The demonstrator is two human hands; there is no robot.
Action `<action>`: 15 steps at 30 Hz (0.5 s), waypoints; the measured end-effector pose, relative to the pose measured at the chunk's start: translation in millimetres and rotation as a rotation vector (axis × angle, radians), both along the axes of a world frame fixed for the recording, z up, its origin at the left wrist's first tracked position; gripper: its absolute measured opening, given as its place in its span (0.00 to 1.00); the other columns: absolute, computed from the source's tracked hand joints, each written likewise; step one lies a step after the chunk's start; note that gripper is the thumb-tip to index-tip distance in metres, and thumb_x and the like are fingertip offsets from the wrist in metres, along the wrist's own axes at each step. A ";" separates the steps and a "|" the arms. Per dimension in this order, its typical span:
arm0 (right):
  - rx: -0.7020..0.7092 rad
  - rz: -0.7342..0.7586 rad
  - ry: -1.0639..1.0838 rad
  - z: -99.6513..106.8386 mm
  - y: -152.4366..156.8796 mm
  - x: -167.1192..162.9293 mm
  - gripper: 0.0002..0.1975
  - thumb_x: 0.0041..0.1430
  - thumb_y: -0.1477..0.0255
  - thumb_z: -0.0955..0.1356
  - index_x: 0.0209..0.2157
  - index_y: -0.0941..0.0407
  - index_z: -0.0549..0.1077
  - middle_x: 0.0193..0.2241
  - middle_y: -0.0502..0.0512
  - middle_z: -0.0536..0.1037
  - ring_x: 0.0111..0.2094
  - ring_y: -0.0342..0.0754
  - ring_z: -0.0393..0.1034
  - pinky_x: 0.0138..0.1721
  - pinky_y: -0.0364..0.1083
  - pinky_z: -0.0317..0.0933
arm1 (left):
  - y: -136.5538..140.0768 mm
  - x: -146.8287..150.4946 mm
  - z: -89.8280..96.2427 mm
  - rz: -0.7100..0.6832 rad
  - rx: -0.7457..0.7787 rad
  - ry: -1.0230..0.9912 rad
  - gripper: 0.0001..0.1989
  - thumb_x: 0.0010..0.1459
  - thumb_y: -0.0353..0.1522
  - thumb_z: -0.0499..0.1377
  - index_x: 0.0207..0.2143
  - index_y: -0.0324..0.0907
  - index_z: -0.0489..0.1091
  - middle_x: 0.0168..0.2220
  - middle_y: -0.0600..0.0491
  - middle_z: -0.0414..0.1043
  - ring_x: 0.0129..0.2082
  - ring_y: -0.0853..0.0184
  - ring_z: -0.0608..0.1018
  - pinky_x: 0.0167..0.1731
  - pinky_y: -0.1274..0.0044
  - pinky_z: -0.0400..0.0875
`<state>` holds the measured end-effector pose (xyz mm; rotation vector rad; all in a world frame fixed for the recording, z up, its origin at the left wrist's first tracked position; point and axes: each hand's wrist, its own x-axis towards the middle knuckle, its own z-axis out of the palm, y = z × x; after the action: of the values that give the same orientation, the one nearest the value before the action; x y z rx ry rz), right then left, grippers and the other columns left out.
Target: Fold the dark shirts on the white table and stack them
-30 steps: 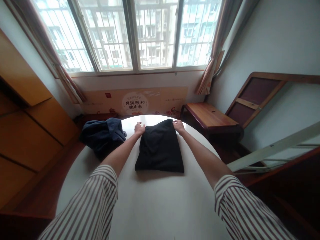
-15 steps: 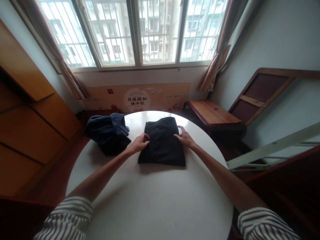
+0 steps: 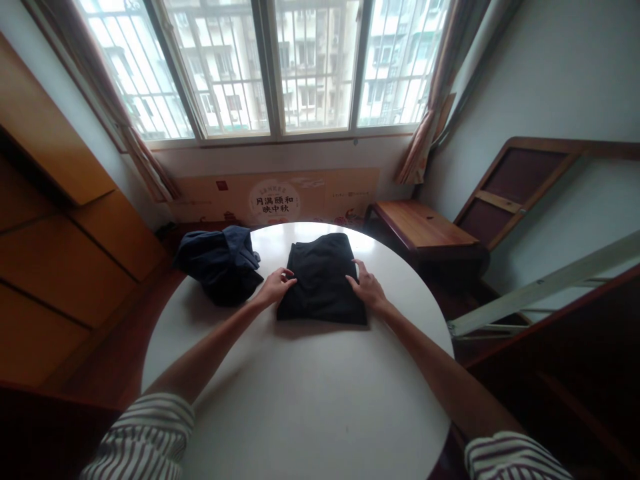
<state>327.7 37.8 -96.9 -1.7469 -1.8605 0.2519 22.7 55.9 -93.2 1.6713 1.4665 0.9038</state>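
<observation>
A folded black garment [image 3: 323,283] lies flat on the white round table [image 3: 320,393], forming a rough rectangle; its exact kind does not show. At its left edge is my left hand [image 3: 276,287], thumb and forefinger brought close together on the cloth's side. On the opposite edge, my right hand [image 3: 369,287] has its thumb over the cloth and its fingers along the side. To the left of my left hand sits a crumpled heap of dark navy and black clothing [image 3: 220,263].
A wooden chair [image 3: 425,223] stands beyond the table at the right, near a pale metal rail [image 3: 545,283]. Orange-brown cabinets [image 3: 110,247] line the left side. Behind the table, a printed cardboard panel [image 3: 320,190] leans below the barred windows.
The view has shifted slightly. My right hand sits a little lower along the garment's right edge, and my left hand has drawn slightly outward. The garment stays folded in place.
</observation>
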 end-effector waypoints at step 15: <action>0.252 0.078 0.122 4.1 -5.4 10.7 0.15 0.62 0.60 0.67 0.38 0.58 0.74 0.30 0.55 0.72 0.27 0.48 0.67 0.33 0.46 0.63 | -44.8 8.6 31.7 -0.357 0.543 0.461 0.11 0.64 0.37 0.57 0.45 0.42 0.73 0.43 0.46 0.73 0.43 0.61 0.77 0.47 0.71 0.70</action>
<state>338.4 32.4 -92.8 -1.4600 -1.7890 0.1426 31.4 11.1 -61.5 2.5834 1.1875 0.7873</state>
